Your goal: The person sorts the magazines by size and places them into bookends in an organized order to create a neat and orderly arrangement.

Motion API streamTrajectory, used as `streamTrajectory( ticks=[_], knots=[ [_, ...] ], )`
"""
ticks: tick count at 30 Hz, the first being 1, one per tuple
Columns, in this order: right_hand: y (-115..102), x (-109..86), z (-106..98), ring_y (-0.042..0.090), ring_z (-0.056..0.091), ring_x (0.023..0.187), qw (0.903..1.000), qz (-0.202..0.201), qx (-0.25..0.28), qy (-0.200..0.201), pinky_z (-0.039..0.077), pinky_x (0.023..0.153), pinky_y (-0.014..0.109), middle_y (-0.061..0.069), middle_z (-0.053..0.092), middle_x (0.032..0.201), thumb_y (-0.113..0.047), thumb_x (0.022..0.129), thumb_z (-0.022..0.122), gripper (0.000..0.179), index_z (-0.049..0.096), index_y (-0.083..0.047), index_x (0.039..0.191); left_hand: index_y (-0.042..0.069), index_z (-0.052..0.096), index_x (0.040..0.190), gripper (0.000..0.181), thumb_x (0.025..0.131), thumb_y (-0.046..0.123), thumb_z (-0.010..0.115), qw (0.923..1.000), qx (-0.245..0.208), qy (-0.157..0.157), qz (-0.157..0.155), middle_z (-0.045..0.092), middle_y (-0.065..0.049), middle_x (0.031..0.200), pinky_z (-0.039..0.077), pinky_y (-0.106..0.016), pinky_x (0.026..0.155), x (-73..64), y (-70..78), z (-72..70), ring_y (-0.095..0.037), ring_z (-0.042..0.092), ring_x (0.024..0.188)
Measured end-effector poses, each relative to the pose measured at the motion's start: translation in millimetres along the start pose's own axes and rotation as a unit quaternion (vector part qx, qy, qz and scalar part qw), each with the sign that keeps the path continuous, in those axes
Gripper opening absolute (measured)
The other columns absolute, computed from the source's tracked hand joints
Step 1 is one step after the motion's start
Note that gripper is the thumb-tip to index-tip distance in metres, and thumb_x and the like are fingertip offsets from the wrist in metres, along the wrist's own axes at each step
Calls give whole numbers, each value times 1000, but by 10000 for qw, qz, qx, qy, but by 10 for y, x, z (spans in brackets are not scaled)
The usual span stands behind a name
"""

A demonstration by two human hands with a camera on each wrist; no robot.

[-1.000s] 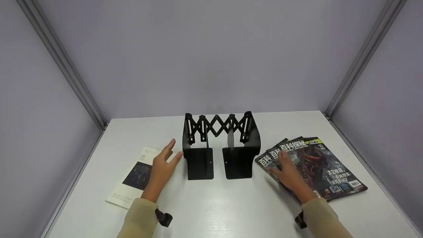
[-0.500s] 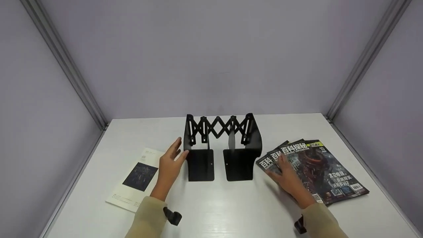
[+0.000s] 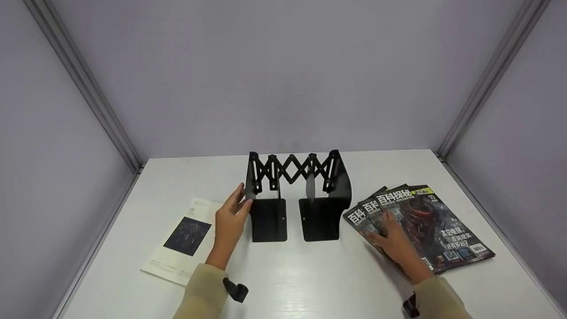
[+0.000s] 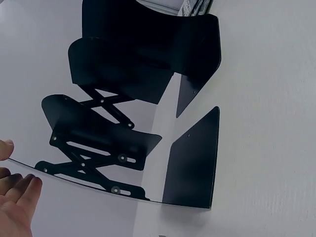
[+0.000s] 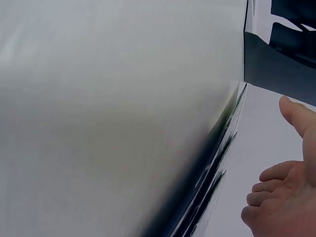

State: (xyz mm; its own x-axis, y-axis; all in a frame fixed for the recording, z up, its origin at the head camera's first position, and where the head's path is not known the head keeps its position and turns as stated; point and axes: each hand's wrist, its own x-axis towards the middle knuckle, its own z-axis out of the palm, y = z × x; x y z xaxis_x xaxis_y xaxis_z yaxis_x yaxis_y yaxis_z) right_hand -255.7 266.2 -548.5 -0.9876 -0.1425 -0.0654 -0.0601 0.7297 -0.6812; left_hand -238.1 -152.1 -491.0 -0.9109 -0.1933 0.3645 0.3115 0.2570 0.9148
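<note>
From over here I see the black rack [image 3: 319, 218] standing up. The left hand [image 3: 229, 221] has its thumb and fingers on both sides of the rack's left panel; I can't tell if they pinch. Right of the rack, the right hand [image 3: 394, 241] is loose by the magazines [image 3: 438, 230]. Left of the rack lies a white booklet [image 3: 187, 236].

One surface [image 3: 283, 283] bears one black expanding rack [image 3: 340, 186], with four upright panels [image 4: 118, 64] and two base plates [image 3: 269, 221]. Three magazines [image 3: 436, 223] show between its three and four o'clock; one pale booklet [image 3: 187, 239] lies at its eight o'clock. In sight are two grips, left grip [image 3: 229, 221] and right grip [image 3: 394, 241], two sleeves [image 3: 203, 288], two black wrist devices [image 3: 235, 290] and two metal corner posts [image 3: 84, 84].
</note>
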Motion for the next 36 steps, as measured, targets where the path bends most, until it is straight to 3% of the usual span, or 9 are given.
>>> streamTrajectory(
  ticks=[8, 12, 22, 29, 36],
  knots=[
    [52, -52, -84, 61, -7, 144, 9986, 421, -260, -160, 4, 114, 77, 30, -10, 163, -54, 96, 57, 102, 1, 7, 156, -1, 54, 140, 45, 97, 8, 64, 9997, 45, 180, 158, 57, -20, 141, 53, -25, 100, -6, -2, 22, -33, 58, 129],
    [112, -62, -108, 60, -6, 144, 9984, 448, -306, -138, 5, 114, 77, 30, -10, 163, -54, 96, 57, 102, 0, 7, 156, -2, 57, 137, 43, 95, 7, 65, 9992, 91, 312, 213, 60, -21, 137, 55, -24, 97, -4, -7, 40, -33, 61, 125],
    [239, -101, -166, 62, -9, 142, 9962, 669, -564, -37, 1, 116, 74, 40, -10, 158, -47, 100, 55, 99, 0, 17, 151, -2, 60, 134, 40, 95, 5, 65, 9991, 63, 380, 155, 62, -20, 135, 56, -27, 96, -17, -2, 60, -33, 62, 124],
    [303, -100, -190, 64, -7, 140, 9940, 836, -700, -16, 5, 115, 74, 42, -10, 156, -44, 100, 55, 97, 0, 20, 149, -2, 60, 133, 39, 95, 4, 65, 9991, 64, 405, 118, 62, -20, 135, 55, -28, 96, -11, -31, 55, -33, 62, 124],
    [357, -124, -216, 62, -7, 142, 9938, 775, -794, 4, 3, 117, 71, 44, -9, 155, -38, 101, 54, 93, 1, 24, 147, -3, 60, 134, 39, 95, 4, 65, 9991, 49, 395, 166, 62, -20, 135, 55, -28, 96, -21, -26, 58, -32, 62, 124]
  ],
)
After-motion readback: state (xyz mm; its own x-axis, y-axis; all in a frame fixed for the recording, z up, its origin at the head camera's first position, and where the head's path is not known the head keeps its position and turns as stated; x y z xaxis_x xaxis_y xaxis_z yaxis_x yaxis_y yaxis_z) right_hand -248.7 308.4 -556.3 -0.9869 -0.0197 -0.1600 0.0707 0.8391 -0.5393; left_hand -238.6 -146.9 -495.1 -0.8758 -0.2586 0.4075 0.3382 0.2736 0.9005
